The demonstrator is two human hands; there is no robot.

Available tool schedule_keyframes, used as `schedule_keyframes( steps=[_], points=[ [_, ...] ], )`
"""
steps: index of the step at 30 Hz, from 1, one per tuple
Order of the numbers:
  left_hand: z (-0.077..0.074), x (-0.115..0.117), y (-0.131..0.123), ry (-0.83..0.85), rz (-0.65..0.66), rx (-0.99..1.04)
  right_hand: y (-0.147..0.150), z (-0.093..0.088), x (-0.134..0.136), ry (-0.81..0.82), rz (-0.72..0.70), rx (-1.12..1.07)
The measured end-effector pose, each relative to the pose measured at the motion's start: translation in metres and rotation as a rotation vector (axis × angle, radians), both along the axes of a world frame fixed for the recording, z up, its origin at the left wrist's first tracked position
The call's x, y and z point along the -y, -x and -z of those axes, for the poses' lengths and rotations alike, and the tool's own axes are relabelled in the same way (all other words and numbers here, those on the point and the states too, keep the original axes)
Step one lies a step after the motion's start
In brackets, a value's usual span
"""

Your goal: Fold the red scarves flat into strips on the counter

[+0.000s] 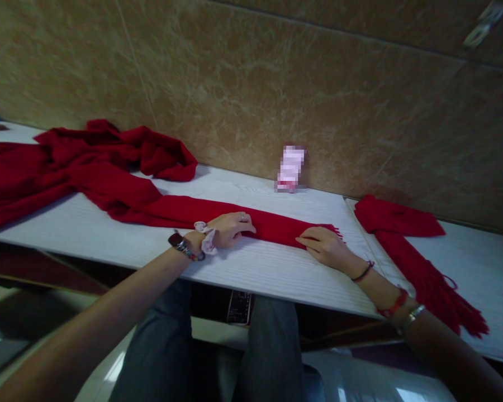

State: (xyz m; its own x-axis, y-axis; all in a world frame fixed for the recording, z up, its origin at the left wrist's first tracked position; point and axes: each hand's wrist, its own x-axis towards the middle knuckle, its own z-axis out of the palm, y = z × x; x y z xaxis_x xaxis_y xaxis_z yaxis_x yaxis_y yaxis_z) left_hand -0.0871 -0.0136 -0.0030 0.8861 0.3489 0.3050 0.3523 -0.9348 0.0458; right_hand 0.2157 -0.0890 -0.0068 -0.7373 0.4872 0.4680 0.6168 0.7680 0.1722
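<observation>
A long red scarf [272,222] lies as a narrow, folded strip along the white table, its fringed end at the right. My left hand [230,229] is closed on the strip's near edge, fingers bent down onto the cloth. Close to the fringe, my right hand [327,247] pinches the same near edge between thumb and fingers. The fingertips of both hands are partly hidden. Leftward, the strip runs into a loose heap of red cloth [79,162]; whether the heap is one piece I cannot tell.
Another fringed red scarf [402,251] lies folded on the table's right part. A blurred-out phone-like object [292,167] leans against the brown marbled wall [235,84]. The white table [251,273] has its near edge above my knees. A dark handset with buttons [238,307] shows below it.
</observation>
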Motion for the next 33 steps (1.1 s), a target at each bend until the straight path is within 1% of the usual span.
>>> schedule_keyframes(
  steps=[5, 10, 13, 16, 18, 20, 24, 26, 28, 31, 33],
  points=[
    [-0.003, 0.004, -0.004, 0.032, -0.017, 0.003, -0.002, 0.000, 0.000, 0.055, -0.014, -0.042],
    [-0.009, 0.005, -0.027, -0.024, -0.013, 0.041, -0.002, 0.001, 0.000, 0.103, -0.040, -0.127],
    [-0.004, 0.000, -0.039, 0.010, -0.002, -0.062, 0.000, -0.001, 0.003, 0.154, -0.038, -0.126],
    [0.005, -0.004, -0.042, 0.071, -0.003, -0.192, 0.000, -0.006, 0.005, 0.215, -0.018, -0.152],
    [0.009, -0.005, -0.041, 0.087, -0.009, -0.222, 0.000, -0.011, 0.004, 0.246, 0.003, -0.193],
    [0.010, -0.004, -0.041, 0.086, 0.000, -0.234, 0.004, -0.017, -0.001, 0.264, 0.042, -0.238],
    [0.006, -0.002, -0.041, 0.079, -0.006, -0.231, 0.022, -0.025, -0.021, 0.247, 0.197, -0.266],
    [0.003, -0.003, -0.038, 0.079, -0.036, -0.221, 0.032, -0.022, -0.030, 0.256, 0.265, -0.216],
    [0.002, -0.007, -0.030, 0.074, -0.104, -0.219, 0.038, -0.015, -0.034, 0.326, 0.290, -0.112],
    [-0.002, -0.014, -0.014, 0.068, -0.244, -0.255, 0.040, -0.004, -0.034, 0.462, 0.298, 0.046],
    [-0.007, -0.016, -0.005, 0.079, -0.276, -0.297, 0.038, -0.002, -0.032, 0.510, 0.316, 0.087]
  ],
)
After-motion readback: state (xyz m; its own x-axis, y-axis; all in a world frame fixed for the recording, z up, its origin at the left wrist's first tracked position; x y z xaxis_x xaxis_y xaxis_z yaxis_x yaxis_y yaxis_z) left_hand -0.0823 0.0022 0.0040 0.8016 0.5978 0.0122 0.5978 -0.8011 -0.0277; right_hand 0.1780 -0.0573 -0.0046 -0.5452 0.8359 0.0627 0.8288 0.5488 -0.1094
